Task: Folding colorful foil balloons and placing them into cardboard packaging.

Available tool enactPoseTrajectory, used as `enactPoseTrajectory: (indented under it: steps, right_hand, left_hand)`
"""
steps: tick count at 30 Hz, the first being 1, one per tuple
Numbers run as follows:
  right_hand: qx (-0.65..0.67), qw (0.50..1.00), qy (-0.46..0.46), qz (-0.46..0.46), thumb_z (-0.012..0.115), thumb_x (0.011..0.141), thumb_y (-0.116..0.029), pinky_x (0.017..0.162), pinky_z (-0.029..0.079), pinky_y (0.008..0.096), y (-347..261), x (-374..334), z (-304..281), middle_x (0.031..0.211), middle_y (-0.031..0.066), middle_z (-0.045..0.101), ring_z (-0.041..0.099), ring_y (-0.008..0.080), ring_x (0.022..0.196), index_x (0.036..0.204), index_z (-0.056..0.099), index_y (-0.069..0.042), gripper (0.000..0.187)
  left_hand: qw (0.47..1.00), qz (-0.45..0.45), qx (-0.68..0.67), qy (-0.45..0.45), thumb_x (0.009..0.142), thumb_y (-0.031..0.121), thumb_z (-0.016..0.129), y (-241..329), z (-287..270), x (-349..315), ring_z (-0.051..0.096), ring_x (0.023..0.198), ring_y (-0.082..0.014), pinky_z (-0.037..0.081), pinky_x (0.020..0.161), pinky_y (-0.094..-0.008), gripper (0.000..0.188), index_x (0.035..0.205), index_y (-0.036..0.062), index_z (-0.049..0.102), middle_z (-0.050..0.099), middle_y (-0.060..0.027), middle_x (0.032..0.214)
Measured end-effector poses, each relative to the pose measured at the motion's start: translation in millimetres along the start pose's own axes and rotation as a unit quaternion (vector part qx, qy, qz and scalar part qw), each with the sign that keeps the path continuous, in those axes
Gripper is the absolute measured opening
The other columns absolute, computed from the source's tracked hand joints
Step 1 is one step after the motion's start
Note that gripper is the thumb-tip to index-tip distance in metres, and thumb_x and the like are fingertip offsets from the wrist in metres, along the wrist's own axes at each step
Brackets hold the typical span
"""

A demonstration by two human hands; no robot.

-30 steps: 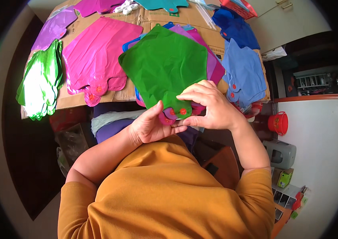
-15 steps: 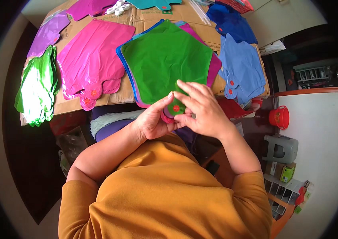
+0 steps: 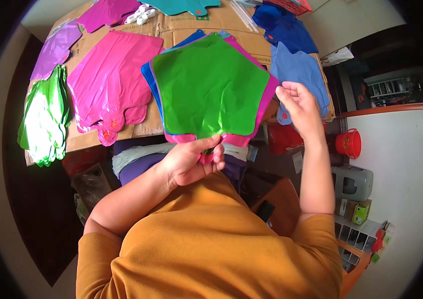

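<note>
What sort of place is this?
Probably a small workroom, perhaps in a home: a stack of coloured sheets in the left hand, similar piles on a cardboard-topped table, and a red bucket off to the right.

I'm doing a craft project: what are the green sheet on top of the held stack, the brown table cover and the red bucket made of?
Green sheet: probably thin plastic film or foil, glossy, with soft creases.
Brown cover: seems cardboard, dull, with a seam or fold.
Red bucket: likely plastic, smooth-looking, slightly shiny.
</note>
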State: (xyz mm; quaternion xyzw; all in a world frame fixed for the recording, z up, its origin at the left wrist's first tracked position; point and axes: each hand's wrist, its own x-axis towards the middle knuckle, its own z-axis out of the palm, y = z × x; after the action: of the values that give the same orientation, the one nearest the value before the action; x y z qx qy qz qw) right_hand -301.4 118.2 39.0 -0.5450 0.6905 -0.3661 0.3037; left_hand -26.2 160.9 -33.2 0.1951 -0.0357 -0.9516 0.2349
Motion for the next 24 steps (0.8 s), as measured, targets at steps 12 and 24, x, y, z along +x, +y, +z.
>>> enactPoseTrajectory:
  steps: [12, 24]
  right_hand:
    - [0.133, 0.915, -0.345, 0.163, 0.067, 0.08, -0.004, 0.087, 0.052, 0.0318, -13, 89, 6, 0.102, 0.0117, 0.069, 0.068, 0.0188, 0.09, 0.114, 0.062, 0.004, 0.036]
    - [-0.12, 0.946, -0.299, 0.033, 0.073, 0.085, -0.031, 0.086, 0.046, 0.0255, -51, 145, 52, 0.11, 0.0104, 0.067, 0.062, 0.0131, 0.097, 0.114, 0.062, 0.003, 0.047]
  left_hand:
    - [0.996, -0.052, 0.071, -0.025, 0.092, 0.015, 0.062, 1, -8, -11, 0.063, 0.102, -0.0287, 0.048, 0.097, -0.0457, 0.04, 0.127, 0.0007, 0.049, 0.063, -0.0161, 0.109]
    - [0.998, -0.009, 0.059, 0.032, 0.094, 0.011, 0.059, -1, -12, 2, 0.057, 0.077, -0.0164, 0.049, 0.078, -0.0354, 0.014, 0.107, 0.0045, 0.06, 0.061, -0.0055, 0.086]
